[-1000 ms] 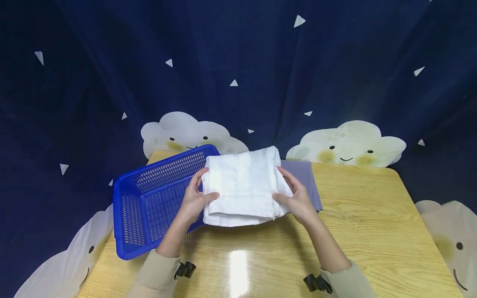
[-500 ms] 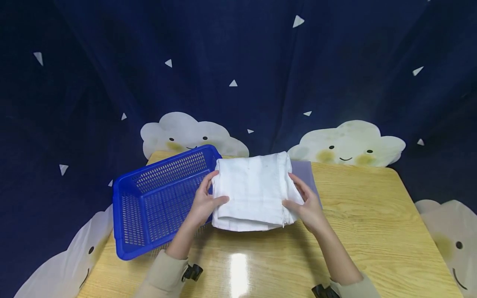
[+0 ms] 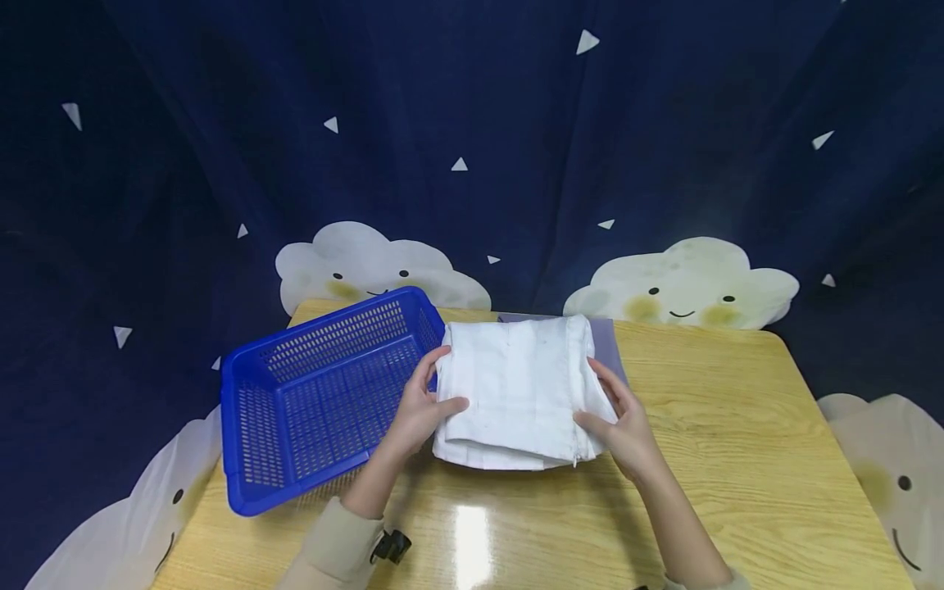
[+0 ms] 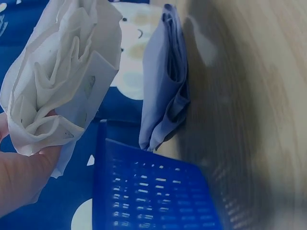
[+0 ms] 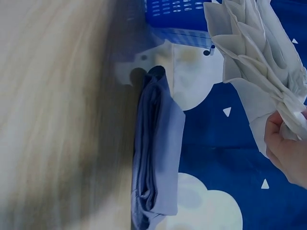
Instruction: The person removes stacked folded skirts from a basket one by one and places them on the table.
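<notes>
A folded white cloth (image 3: 516,385) with several layers is held up between both hands in the head view. My left hand (image 3: 424,410) grips its left edge, thumb on top and fingers beneath. On the opposite edge my right hand (image 3: 623,422) pinches the layers the same way. Both wrist views show the cloth raised above the table, its folded edges (image 4: 57,76) bunched inward. Below and behind it lies a folded grey-purple cloth (image 5: 156,153), mostly covered by the white one in the head view.
To the left stands a blue plastic basket (image 3: 258,348) with perforated sides and nothing in it. Everything rests on a light wooden table (image 3: 723,426). Behind hangs a dark blue curtain (image 3: 413,98) with white triangles and clouds.
Both hands have carried the white cloth rightward and toward the near side, away from the basket and over the grey-purple cloth. The basket has stayed put.
</notes>
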A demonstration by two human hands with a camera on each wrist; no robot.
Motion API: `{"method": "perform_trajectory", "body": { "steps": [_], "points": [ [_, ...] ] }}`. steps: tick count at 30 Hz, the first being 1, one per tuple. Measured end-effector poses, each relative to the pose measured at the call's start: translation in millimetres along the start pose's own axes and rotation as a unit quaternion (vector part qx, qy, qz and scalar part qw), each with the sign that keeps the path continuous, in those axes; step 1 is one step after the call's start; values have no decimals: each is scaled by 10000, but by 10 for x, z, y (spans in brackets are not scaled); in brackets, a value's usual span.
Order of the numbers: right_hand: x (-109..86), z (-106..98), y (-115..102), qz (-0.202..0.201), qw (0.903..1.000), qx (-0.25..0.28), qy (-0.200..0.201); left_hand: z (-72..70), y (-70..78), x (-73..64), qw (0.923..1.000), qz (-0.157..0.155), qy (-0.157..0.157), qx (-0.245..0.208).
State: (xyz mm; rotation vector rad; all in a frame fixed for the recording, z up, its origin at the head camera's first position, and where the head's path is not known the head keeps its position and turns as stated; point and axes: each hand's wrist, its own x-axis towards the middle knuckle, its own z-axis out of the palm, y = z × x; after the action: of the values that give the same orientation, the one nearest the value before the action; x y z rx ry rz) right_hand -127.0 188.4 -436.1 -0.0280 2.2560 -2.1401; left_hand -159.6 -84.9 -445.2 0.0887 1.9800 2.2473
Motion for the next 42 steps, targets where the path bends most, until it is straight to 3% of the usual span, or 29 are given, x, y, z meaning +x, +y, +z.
{"method": "perform_trajectory", "body": {
  "steps": [14,24,28,42],
  "points": [
    [-193,-175,129,209,9993,-205,243,173,-127,-31,9994,-120,-337,-14],
    [-301,-273,227,246,9990,-237,286,285,-227,-43,9987,33,-480,164],
    [-345,-314,282,315,9988,-249,265,332,-167,-105,9983,-34,-566,94],
    [-433,-408,447,350,9976,-479,370,428,-465,-124,9982,62,-591,127]
  ]
}}
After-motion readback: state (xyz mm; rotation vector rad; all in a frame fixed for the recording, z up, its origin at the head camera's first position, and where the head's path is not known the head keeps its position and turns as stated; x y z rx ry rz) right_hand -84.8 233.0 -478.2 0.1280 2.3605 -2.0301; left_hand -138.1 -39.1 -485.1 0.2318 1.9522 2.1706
